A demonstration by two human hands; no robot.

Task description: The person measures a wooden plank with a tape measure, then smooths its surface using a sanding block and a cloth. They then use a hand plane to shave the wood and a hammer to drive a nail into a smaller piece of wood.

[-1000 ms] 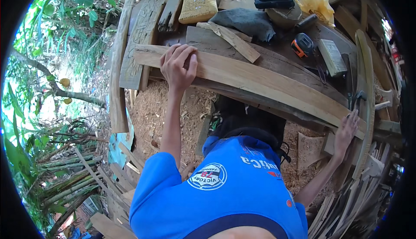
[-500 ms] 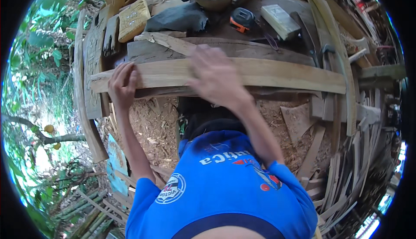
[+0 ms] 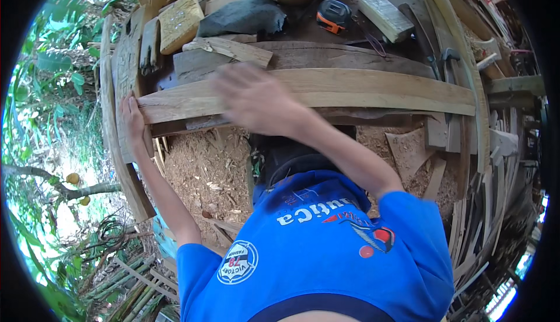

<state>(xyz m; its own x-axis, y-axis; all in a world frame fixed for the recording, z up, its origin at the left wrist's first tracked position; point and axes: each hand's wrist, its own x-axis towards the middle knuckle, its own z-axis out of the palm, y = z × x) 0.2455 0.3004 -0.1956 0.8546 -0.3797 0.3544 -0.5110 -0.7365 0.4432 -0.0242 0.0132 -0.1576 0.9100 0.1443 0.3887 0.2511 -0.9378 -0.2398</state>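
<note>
A long pale plank [image 3: 385,91] lies crosswise along the near side of the workbench, over a darker board [image 3: 338,59]. My left hand [image 3: 132,115] is at the plank's left end, its fingers close together against that end. My right hand [image 3: 254,97], blurred by motion, is over the left-middle of the plank with fingers outstretched; whether it touches the wood is unclear. A short wood offcut [image 3: 245,51] lies just beyond it.
On the bench are a grey cloth [image 3: 239,18], tape measure [image 3: 333,16], pale rectangular block [image 3: 385,17], yellowish wood block [image 3: 179,21] and dark-bladed tool [image 3: 420,36]. Wood strips [image 3: 490,205] are heaped at right. Sawdust covers the ground [image 3: 204,170]; plants stand at left.
My right hand moved from the plank's right end leftward to its left-middle. My left hand shifted from atop the plank to its left end. The camera view has turned.
</note>
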